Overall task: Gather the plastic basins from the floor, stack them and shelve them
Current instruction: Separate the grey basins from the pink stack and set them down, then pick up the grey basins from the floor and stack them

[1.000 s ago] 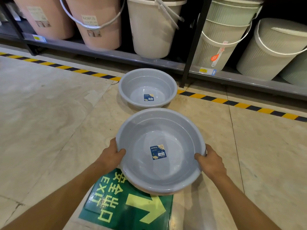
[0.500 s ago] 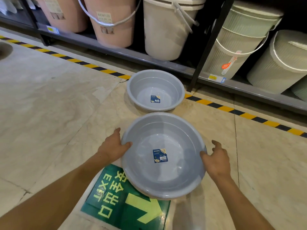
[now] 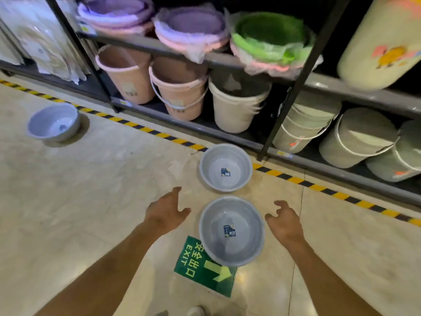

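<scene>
Three grey plastic basins rest on the floor. The nearest basin (image 3: 231,231) sits partly over a green exit sign, with a small blue label inside. A second basin (image 3: 226,168) lies just beyond it, near the striped floor tape. A third basin (image 3: 54,122) stands far off at the left. My left hand (image 3: 167,212) hovers open to the left of the nearest basin, not touching it. Open as well, my right hand (image 3: 284,221) hangs just right of that basin's rim, holding nothing.
A dark metal shelf unit (image 3: 296,76) runs along the back, holding pink and cream buckets (image 3: 180,92) below and stacked purple and green basins (image 3: 268,35) above. Yellow-black tape (image 3: 296,180) marks its front. The green exit sign (image 3: 205,267) is stuck on the tiled floor.
Both hands have let go of the nearest basin and drawn apart from it. The view has risen and pulled back, showing the upper shelf and the far left basin.
</scene>
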